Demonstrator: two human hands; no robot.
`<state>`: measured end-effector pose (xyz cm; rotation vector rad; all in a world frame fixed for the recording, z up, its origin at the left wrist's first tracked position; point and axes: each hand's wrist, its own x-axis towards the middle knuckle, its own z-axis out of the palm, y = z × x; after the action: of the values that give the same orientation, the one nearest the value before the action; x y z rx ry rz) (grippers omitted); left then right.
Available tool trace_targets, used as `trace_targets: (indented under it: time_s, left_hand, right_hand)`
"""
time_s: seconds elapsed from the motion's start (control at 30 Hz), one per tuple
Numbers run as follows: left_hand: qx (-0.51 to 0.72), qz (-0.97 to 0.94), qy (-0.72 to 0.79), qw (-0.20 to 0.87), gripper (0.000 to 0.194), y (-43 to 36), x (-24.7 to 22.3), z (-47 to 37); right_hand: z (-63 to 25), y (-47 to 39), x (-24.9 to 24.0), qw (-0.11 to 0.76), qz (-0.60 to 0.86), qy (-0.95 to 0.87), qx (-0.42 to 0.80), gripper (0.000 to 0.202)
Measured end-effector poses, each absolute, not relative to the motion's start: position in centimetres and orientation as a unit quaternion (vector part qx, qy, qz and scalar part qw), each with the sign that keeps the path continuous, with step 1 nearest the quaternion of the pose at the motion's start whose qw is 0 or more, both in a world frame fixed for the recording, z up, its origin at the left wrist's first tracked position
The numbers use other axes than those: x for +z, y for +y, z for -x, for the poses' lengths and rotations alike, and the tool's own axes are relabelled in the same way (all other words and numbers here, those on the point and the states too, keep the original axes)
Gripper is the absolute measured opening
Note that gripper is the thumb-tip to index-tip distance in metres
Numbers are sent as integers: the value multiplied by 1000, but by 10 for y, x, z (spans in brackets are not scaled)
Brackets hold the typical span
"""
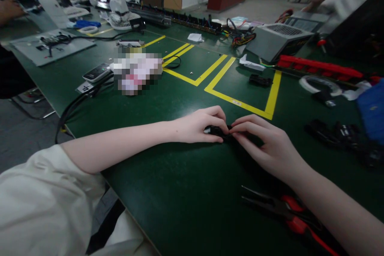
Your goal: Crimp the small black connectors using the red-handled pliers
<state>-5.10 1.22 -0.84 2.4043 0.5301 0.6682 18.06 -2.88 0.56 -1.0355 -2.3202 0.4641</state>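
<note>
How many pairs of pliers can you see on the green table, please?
1: the red-handled pliers lie on the table, beside the right forearm; others may be hidden.

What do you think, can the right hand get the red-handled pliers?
Probably yes: the red-handled pliers lie close by, mostly uncovered, though the right hand would first have to leave the small black part.

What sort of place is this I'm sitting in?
Probably an electronics workshop or assembly room: there are red-handled pliers and a grey box resembling a computer power supply on a green worktable.
</note>
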Motion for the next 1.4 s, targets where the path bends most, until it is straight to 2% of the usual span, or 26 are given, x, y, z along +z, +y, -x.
trace_targets:
  time_s: [0.57,1.13,1.4]
  left_hand:
    - [244,-885,238,316,18,9,-9,48]
    - [258,-884,224,318,16,9,-11,44]
    - [259,-872,242,336,14,11,-13,41]
  right_hand:
    - [-179,-34,5,257,402,-867,142,13]
    - [-175,-36,11,299,399,-848,179,11]
    - [-178,-36,7,280,402,-861,134,12]
